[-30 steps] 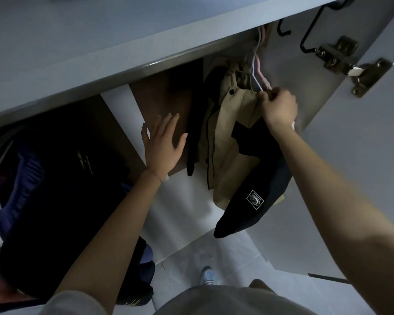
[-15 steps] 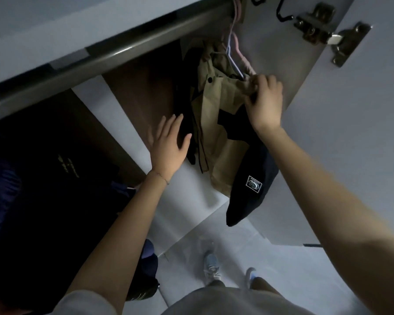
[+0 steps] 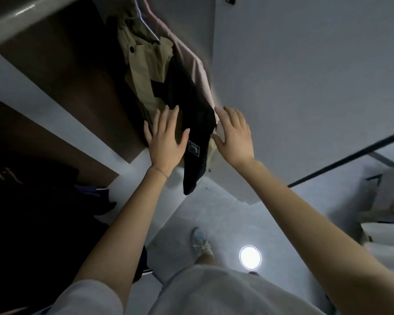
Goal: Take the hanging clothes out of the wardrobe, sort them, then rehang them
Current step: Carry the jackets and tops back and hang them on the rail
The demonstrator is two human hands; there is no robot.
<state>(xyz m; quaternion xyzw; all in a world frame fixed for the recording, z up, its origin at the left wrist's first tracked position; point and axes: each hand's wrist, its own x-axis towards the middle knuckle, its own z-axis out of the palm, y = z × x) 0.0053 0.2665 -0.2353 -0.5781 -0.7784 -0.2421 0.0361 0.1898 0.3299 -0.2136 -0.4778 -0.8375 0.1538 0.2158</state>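
Observation:
A beige jacket [image 3: 146, 62] hangs on a hanger [image 3: 146, 26] inside the wardrobe, with a pale pink garment [image 3: 198, 71] behind it on the right. A black garment [image 3: 191, 105] with a small square patch drapes down over the jacket's front. My left hand [image 3: 165, 142] lies flat with straight fingers against the lower left of the jacket. My right hand [image 3: 233, 135], fingers spread, touches the right edge of the hanging clothes. Neither hand holds anything.
The open wardrobe door [image 3: 305, 87] stands right of the clothes. Dark garments [image 3: 32, 212] fill the wardrobe's lower left. The rail [image 3: 21, 17] runs across the top left. The grey floor [image 3: 187, 219] shows my shoe [image 3: 201, 242] and a round light reflection [image 3: 250, 257].
My right hand let go of the hanger top and dropped to the lower right edge of the clothes. My left hand moved right onto the jacket. The view tilted downward.

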